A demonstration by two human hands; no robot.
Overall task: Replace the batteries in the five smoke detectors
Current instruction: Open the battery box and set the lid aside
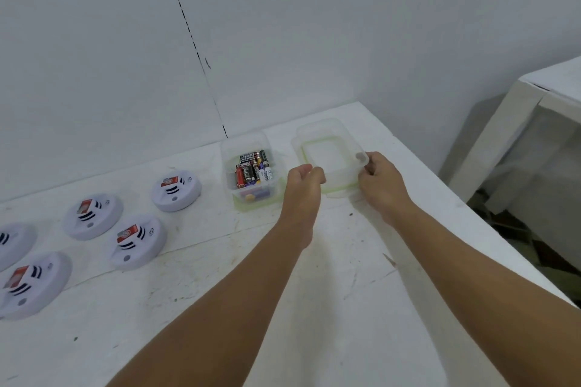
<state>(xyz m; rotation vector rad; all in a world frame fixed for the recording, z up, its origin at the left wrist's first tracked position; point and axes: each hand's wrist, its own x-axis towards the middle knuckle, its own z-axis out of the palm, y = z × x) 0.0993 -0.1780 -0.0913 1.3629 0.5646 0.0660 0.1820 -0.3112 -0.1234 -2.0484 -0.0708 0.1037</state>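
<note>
Both hands, left [306, 181] and right [382, 181], grip a clear lid [327, 154] beside an open container [251, 201] of mixed batteries [253, 168]

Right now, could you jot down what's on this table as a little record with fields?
hands: left hand and right hand both grip the clear lid, by its near corners
battery box: open, left of the lid, holding mixed batteries
smoke detectors: five on the table's left side, one cut off by the frame edge
table: white, scuffed
task stage: no detector opened yet
</note>
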